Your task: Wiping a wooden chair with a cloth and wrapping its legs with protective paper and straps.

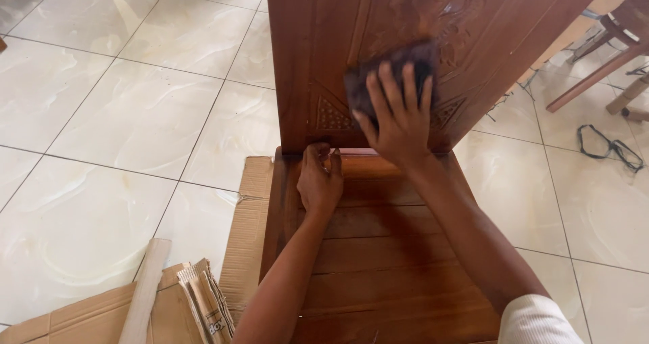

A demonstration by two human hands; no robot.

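A dark, worn sanding pad (389,77), roughly rectangular and blurred at its edges, lies flat against the carved back of a reddish-brown wooden chair (378,249). The chair back (311,46) rises upright beyond the hands, with a raised panel of floral carving above the pad and small cross-hatched triangular carvings on either side, just below it. The right hand (399,117) presses on the pad with its fingers spread and laid flat over the lower half, so the pad sits directly under the fingertips and sticks out above and to the left of them; the hand is open, pressing rather than clenching. The left hand (320,181) rests below and to the left of the right one, at the joint where the seat meets the back, its fingers curled loosely with the tips touching the wood there; it holds nothing. The seat, made of horizontal slats, stretches from the left hand back toward the person, under both forearms. Left of the left forearm, flattened cardboard (250,236) lies on the pale tiled floor (122,127), with a light wooden stick (145,293) and folded paper bags (206,300) on it.
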